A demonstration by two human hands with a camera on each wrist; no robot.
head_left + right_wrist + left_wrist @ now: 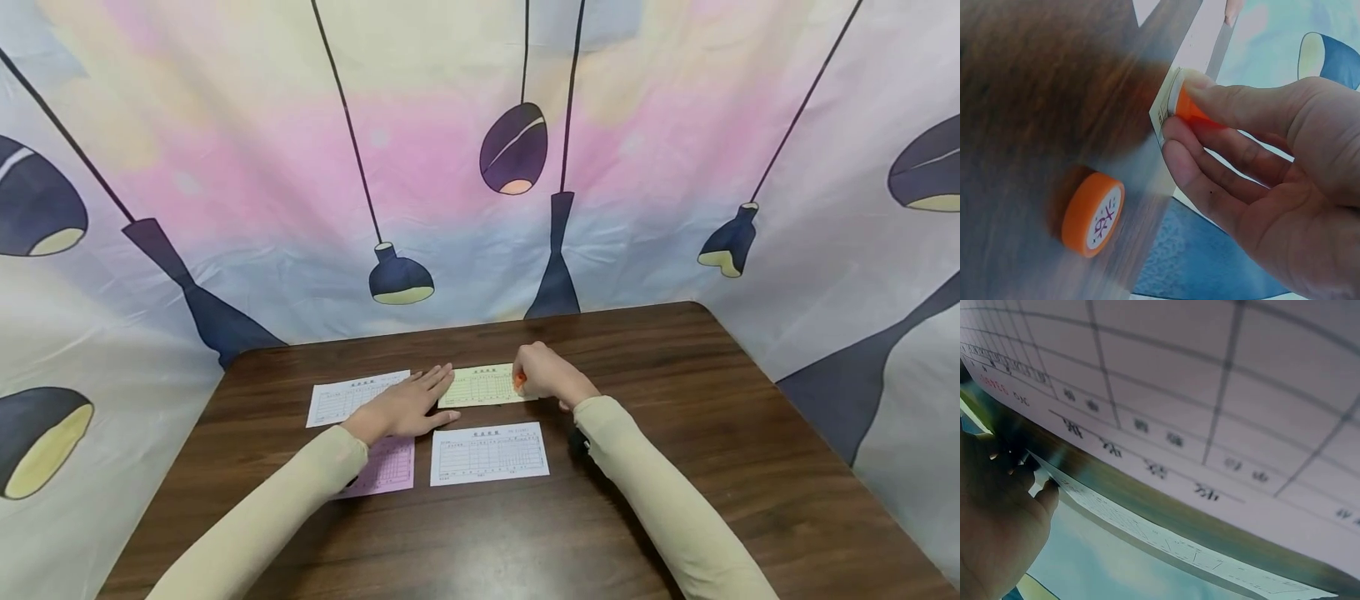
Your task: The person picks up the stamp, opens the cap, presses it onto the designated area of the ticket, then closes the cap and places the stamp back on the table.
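Observation:
My right hand (551,372) pinches an orange round stamp (1192,111) between thumb and fingers. Its white-rimmed face meets the right part of a yellow printed receipt slip (476,387). The stamp's round orange cap (1093,214), with a purple character on its white top, lies on the table beside that hand; my hand and forearm hide it in the head view. My left hand (408,404) rests palm down with fingers spread, its fingertips at the yellow slip's left edge. It partly covers a white slip (337,403).
A pink slip (393,467) lies partly under my left forearm. Nearer to me and right of it is another white slip (489,457). The brown wooden table (510,542) ends at a cloth backdrop (442,150) printed with hanging lamps.

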